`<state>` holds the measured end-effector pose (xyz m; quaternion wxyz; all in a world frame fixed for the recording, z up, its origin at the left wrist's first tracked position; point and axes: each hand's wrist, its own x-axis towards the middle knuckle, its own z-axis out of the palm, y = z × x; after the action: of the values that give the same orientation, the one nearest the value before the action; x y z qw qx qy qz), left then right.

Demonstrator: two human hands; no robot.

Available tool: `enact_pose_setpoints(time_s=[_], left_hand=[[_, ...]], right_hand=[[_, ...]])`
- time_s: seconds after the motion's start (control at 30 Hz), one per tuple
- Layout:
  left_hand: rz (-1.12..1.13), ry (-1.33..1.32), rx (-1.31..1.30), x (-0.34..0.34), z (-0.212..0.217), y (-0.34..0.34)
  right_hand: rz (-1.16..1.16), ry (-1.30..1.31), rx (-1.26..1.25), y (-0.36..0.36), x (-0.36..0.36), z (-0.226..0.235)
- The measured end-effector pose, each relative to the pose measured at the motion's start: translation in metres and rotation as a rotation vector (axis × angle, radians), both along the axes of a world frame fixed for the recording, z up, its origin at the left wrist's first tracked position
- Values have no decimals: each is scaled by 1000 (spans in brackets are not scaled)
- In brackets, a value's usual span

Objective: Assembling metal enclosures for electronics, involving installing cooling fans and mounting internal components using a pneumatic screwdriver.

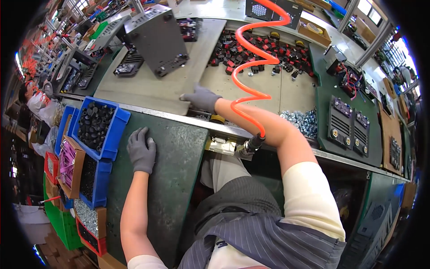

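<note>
My left hand (pixel 142 151), in a grey glove, rests on the green bench top (pixel 172 157), fingers apart and slightly bent, holding nothing. My right hand (pixel 201 98), gloved alike, reaches forward across my body to the near right corner of a flat beige board (pixel 148 95). Its fingers stretch to the left over the board and I see nothing in them. On that board stands a dark grey metal case (pixel 157 40), tilted in view, with a small black part (pixel 129 64) beside it. A coiled orange air hose (pixel 255 62) hangs over my right forearm.
At my left are blue bins (pixel 117 134) of black knobs, a carton of purple strips (pixel 71 163) and trays of screws (pixel 86 217). Red and black switches (pixel 264 49) lie beyond my right arm, with a pile of metal fittings (pixel 299 121). Black vented panels (pixel 347 123) lie farther right.
</note>
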<state>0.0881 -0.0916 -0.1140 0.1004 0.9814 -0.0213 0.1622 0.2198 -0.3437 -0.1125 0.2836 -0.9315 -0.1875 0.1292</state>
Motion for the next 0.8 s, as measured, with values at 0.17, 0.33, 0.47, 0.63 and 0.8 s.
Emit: enact_pose_setpoints(time_s=[0.17,0.33,0.47,0.63,0.8], left_hand=[[-20,0,-43,-3,-2,9],[10,18,-44,-4,4,2],[8,-1,3,3,4,-1],[-15,0,-18,4,0,3],[14,7,-20,-1,2,4]], right_hand=[[143,-16,451,-11,3,2],[-503,-316,-206,-147,57,-38],[-920,-285,-431,-238,32,-44],[-803,-326,-391,-252,36,-81],[-584,-408,-331,-237,39,-63]])
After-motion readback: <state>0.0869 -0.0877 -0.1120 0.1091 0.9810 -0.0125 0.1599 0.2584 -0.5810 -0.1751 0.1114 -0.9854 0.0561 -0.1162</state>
